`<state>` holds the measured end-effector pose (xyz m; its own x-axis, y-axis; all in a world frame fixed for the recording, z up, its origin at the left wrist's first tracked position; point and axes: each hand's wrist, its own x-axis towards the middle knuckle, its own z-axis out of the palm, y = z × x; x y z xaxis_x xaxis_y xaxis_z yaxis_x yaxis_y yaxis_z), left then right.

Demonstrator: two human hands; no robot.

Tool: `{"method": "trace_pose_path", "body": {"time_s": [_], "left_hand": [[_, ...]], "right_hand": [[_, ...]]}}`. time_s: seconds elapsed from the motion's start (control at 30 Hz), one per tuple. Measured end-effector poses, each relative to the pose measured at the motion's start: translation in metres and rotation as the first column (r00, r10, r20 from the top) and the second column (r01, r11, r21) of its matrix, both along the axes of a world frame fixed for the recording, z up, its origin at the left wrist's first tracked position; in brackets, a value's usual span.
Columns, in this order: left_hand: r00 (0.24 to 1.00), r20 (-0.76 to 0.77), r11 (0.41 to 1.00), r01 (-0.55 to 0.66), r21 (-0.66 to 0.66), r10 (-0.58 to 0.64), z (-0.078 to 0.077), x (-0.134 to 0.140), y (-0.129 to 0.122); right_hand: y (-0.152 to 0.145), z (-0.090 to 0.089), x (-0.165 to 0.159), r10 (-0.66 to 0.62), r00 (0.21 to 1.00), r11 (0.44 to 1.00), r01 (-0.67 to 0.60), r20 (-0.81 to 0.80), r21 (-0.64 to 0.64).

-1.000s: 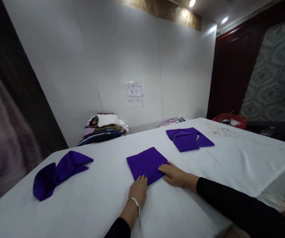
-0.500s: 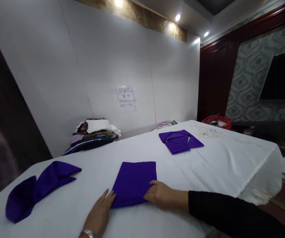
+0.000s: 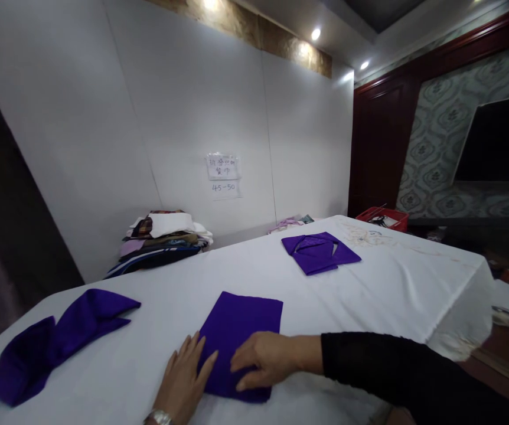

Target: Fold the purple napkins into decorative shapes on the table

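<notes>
A purple cloth napkin (image 3: pixel 245 316), folded into a flat rectangle, lies turned slightly on the white tablecloth in front of me. My left hand (image 3: pixel 183 372) rests along its left edge with the fingers stretched and the thumb on the cloth. Over the napkin's lower right part lies my right hand (image 3: pixel 263 360), its fingers spread and touching the surface. Farther back is a second purple napkin (image 3: pixel 320 252), folded flat with an opening in its middle. To the left sits a third purple napkin (image 3: pixel 68 342), shaped into raised, curved folds.
A white cloth (image 3: pixel 405 295) covers the table and hangs over its right edge. Behind the table stand a pile of folded clothes (image 3: pixel 166 239) and a red basket (image 3: pixel 385 218). A paper sign (image 3: pixel 223 174) is fixed to the pale wall.
The napkin in front of me has turned clockwise and come a little nearer. My right hand has moved from its right edge onto its surface; my left hand has spread its fingers.
</notes>
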<state>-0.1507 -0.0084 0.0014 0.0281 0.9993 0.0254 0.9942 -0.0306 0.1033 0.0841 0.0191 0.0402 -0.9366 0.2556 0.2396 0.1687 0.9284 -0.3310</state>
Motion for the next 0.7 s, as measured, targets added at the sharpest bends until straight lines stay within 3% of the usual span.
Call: {"method": "trace_pose_path", "body": {"time_s": [0.17,0.37,0.53,0.7], "left_hand": [[0.995,-0.095,0.999,-0.029,-0.031,0.026,-0.017,0.019,0.000],[0.999,-0.037,0.998,-0.006,0.056,0.008,-0.029,0.013,0.001],[0.998,-0.049,0.999,0.033,0.041,-0.031,-0.033,0.009,0.004],[0.996,-0.084,1.000,-0.015,-0.006,0.015,-0.025,0.013,0.002]], "right_hand": [[0.030,0.004,-0.055,-0.034,0.999,0.998,0.034,-0.012,0.046],[0.069,-0.023,-0.100,-0.054,0.987,0.997,0.062,0.153,-0.050],[0.119,-0.042,-0.083,-0.220,0.963,0.973,0.227,0.153,-0.034],[0.151,-0.042,-0.036,-0.435,0.881,0.894,0.447,0.187,-0.025]]}}
